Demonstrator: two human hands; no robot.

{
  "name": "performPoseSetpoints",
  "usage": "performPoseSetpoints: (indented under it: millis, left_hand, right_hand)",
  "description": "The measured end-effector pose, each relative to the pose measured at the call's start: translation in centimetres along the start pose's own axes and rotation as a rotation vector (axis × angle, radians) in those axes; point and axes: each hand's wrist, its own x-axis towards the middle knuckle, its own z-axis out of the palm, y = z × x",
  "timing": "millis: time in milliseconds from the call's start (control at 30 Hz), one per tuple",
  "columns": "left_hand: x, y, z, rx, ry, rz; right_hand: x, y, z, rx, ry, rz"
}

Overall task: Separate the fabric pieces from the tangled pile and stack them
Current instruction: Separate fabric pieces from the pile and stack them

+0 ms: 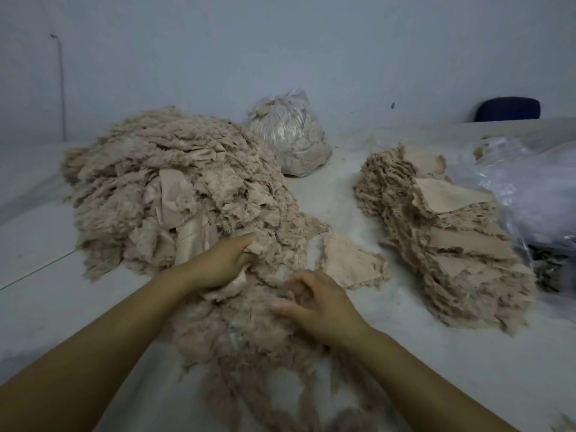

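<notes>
- Tangled pile (pixel 174 185) of beige frayed fabric fills left-centre of the grey table (pixel 420 369); a loose tongue of it spills toward the near edge, between the forearms.
- Left hand (pixel 218 263) sits at the pile's near-right foot, fingers curled into the fabric, pinching a fold of it.
- Right hand (pixel 314 304) hovers on the near tongue, fingers bent and spread fairly wide, claw-like; tips blurred, cannot tell if they actually hold any cloth.
- Single fabric piece (pixel 352 263) lies flat just beyond and right of the right hand's fingertips, half freed; its left edge looks snagged in threads from the pile.
- Key relation: that piece lies far-right of the right hand, long axis running roughly near-right to far-left; right hand is clearly the nearer one, left hand is across the tangle from it.
- Judgement: left hand likely anchors the pile while right pulls a piece out rightward.
- Stack (pixel 445 238) of separated pieces stands right of the loose piece, well apart from the pile, leaning a bit.
- Risk guess: frayed threads drag neighbours along.
- Tied plastic bag (pixel 290 135) of scraps at far centre; crumpled clear plastic sheet (pixel 536 188) at right, touching the stack; dark chair back (pixel 508 109) far right.
</notes>
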Motion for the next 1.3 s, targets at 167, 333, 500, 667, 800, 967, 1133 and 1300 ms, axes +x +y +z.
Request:
performPoseSetpoints:
  millis: [167,333,500,667,800,967,1133,1300]
  left_hand:
    - [2.1,4.0,2.0,-0.373,0.170,0.032]
    - [2.9,5.1,0.4,-0.397,0.087,0.117]
    - [3.2,1.3,-2.2,0.252,-0.078,0.056]
    - [2.8,3.4,0.9,-0.312,0.032,0.071]
    - [2.1,5.3,3.5,-0.444,0.031,0.091]
    - [1.5,5.0,2.2,-0.728,-0.009,-0.102]
    - [2.2,5.2,2.3,-0.507,-0.263,-0.014]
    - [2.3,5.2,2.5,-0.572,-0.331,0.004]
  right_hand:
    - [1.8,-2.1,2.8,0.513,0.021,0.104]
    - [2.3,-0.6,1.8,1.040,0.223,0.232]
    - [0.9,2.5,-0.1,1.135,0.202,0.259]
    - [0.4,2.8,-1.0,1.190,0.051,0.316]
    - [1.3,2.4,-1.6,1.389,0.158,0.354]
    - [1.5,4.0,-2.2,1.611,0.206,0.293]
    - [1.0,3.9,-3.3,1.403,-0.144,0.315]
    - [2.1,4.3,-2.8,1.291,0.370,0.328]
